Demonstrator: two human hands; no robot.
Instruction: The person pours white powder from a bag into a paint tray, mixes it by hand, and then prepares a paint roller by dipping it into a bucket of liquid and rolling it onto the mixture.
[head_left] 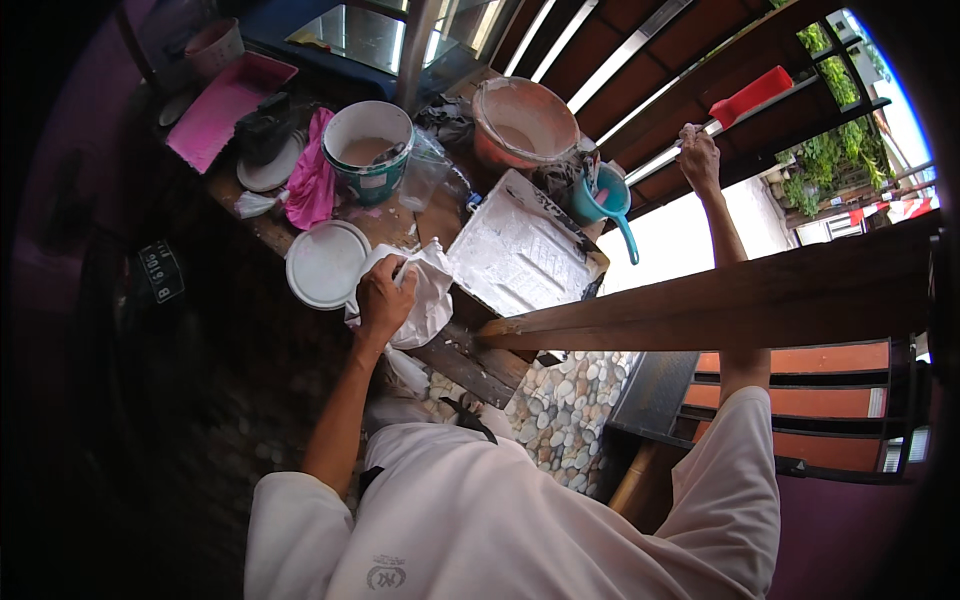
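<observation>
My left hand (385,300) is closed on a crumpled white plastic bag (428,295) at the front edge of a wooden table. Beside it lies a round white bucket lid (328,265). To the bag's right rests a paint tray (520,245) coated in white. My right hand (698,160) is raised by the slatted metal fence, its fingers closed; what they hold, if anything, is too small to make out. Just beyond it, a red trough-shaped piece (750,97) shows against the slats. My right arm passes behind a wooden beam (720,295).
A green-and-white bucket (368,150), an orange bucket (525,125) and a turquoise dipper (603,195) stand toward the back of the table (425,215). A pink paint tray (230,110) and pink cloth (310,175) lie left. Pebbled floor (570,410) shows below.
</observation>
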